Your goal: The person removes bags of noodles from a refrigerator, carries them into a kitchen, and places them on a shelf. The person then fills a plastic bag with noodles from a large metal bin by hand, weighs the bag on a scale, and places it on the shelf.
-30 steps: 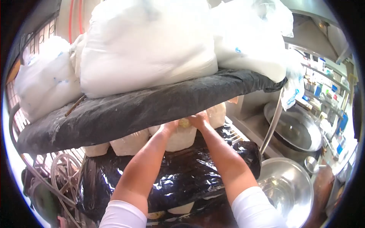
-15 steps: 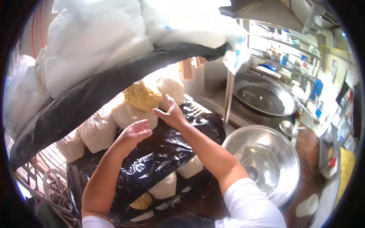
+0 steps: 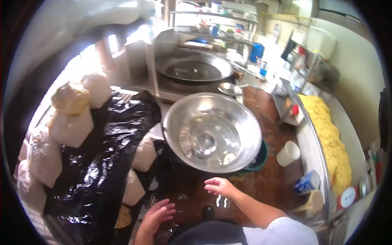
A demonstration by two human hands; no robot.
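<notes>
My left hand (image 3: 158, 214) is held low near the body with nothing in it, its fingers slightly bent and apart. Over the brown floor, my right hand (image 3: 220, 188) is also empty, fingers loosely extended. Just beyond it stands a large steel basin (image 3: 179, 134) with a small round metal bowl (image 3: 204, 145) inside. To the left, black plastic sheeting (image 3: 98, 163) covers a stack. White filled bags (image 3: 72, 126) line its far side, and a bag of yellow noodles (image 3: 70, 98) rests on top of them.
A wide wok (image 3: 194, 71) sits on the stove behind the basin. Along the right, a long trough (image 3: 324, 163) holds a yellow mass (image 3: 326, 134). A white bucket (image 3: 288, 153) stands on the wet floor (image 3: 261, 106), with a dial scale (image 3: 348, 197) at the trough's near end.
The view has swung right, away from the bags towards the basin and trough. Both hands have drawn back from beside the noodle bag, towards the body.
</notes>
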